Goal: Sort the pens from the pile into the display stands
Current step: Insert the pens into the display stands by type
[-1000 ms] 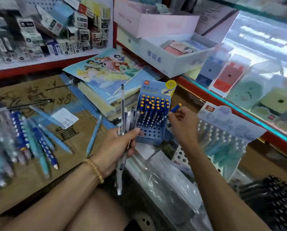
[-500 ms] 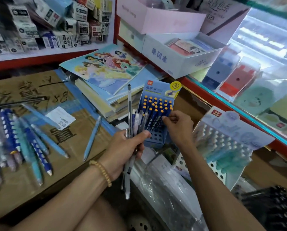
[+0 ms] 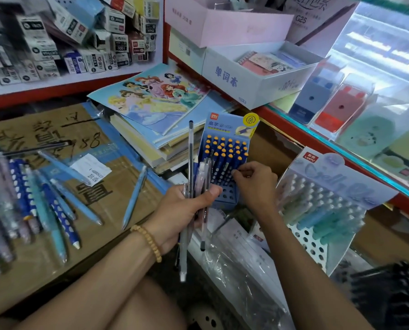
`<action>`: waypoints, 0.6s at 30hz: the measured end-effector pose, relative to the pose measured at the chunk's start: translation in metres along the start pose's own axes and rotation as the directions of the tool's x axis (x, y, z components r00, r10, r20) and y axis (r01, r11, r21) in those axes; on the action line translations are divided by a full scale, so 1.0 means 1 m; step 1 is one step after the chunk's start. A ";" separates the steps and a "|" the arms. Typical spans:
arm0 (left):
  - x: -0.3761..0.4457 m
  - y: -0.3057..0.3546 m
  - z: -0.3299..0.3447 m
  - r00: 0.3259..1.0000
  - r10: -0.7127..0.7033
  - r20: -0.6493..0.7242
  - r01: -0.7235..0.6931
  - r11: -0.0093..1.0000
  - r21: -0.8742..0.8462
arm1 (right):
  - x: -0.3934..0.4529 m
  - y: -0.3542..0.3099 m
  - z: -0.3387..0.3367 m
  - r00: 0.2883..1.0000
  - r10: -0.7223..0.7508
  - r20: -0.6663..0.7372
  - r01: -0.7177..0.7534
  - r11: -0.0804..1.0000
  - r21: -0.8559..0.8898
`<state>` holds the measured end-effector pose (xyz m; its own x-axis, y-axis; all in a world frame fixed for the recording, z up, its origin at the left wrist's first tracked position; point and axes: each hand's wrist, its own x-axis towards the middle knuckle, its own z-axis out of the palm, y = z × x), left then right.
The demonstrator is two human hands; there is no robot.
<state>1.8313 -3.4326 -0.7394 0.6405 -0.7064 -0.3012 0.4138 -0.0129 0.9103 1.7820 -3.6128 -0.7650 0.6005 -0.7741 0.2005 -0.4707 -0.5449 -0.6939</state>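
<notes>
Cataloguing first the pens: we log a bundle of slim pens (image 3: pixel 194 186), grey, clear and pale pink barrels of smooth plastic, standing roughly upright in our left hand (image 3: pixel 187 210), whose grip is wrapped round their middles with the thumb pressed across the front. One long grey pen rises well above the others. A string of tan round beads circles that wrist.

Our right hand (image 3: pixel 254 184) has its fingers curled, the fingertips pinched at the top of a dark blue pen in the blue display stand (image 3: pixel 225 160); we cannot tell whether the pen is fully seated. That stand is a card box with a perforated face, filled in its upper rows with navy pens capped in orange, its lower holes vacant.

To the right leans a second display stand (image 3: pixel 322 210), white perforated card with a pastel header, holding mint and pale blue pens.

To the left, the pile of pens (image 3: pixel 32 206) lies loose on flattened brown cardboard (image 3: pixel 44 139): navy barrels dotted white, plain light blue, some glittery. A single pale blue pen (image 3: pixel 134 197) lies apart, between the pile and our left hand.

Behind the blue stand sits a stack of glossy notebooks (image 3: pixel 151 101).
</notes>
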 end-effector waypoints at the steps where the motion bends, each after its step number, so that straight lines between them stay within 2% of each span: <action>1: 0.000 0.001 -0.001 1.000 -0.004 0.012 0.004 1.000 -0.016 | -0.005 -0.003 -0.005 1.000 -0.012 -0.014 0.013 0.999 0.032; 3: 0.000 0.001 -0.001 0.999 -0.016 0.032 0.017 0.999 -0.031 | -0.018 -0.011 -0.017 0.999 0.007 0.048 -0.017 0.976 0.219; 4: -0.001 0.002 -0.001 0.999 -0.023 0.041 0.024 0.999 -0.034 | -0.025 -0.016 -0.024 0.990 0.034 0.139 -0.079 0.939 0.335; 6: -0.001 0.002 0.000 0.997 -0.035 0.076 0.038 0.999 -0.036 | -0.039 -0.025 -0.034 0.930 0.066 0.361 -0.246 0.843 0.479; 8: -0.004 0.004 0.003 0.987 -0.054 0.154 0.058 0.998 -0.025 | -0.048 -0.029 -0.039 0.872 0.040 0.487 -0.335 0.775 0.536; 12: -0.009 0.004 0.013 0.959 -0.089 0.268 0.091 0.996 0.005 | -0.057 -0.028 -0.058 0.851 0.015 0.525 -0.446 0.548 0.708; 14: -0.011 0.003 0.018 0.953 -0.088 0.290 0.078 0.996 0.044 | -0.063 -0.028 -0.073 0.849 0.008 0.528 -0.466 0.480 0.743; 15: -0.013 0.001 0.022 0.953 -0.080 0.293 0.065 0.996 0.061 | -0.067 -0.027 -0.079 0.864 0.010 0.503 -0.443 0.488 0.752; 18: -0.020 -0.006 0.034 0.968 -0.047 0.248 0.014 0.991 0.134 | -0.080 -0.022 -0.096 0.926 0.031 0.375 -0.313 0.618 0.721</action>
<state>1.7940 -3.4425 -0.7287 0.4401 -0.8582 -0.2643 0.3321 -0.1179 0.9358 1.6822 -3.5703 -0.6995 0.7842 -0.6132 -0.0954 -0.0126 0.1379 -0.9904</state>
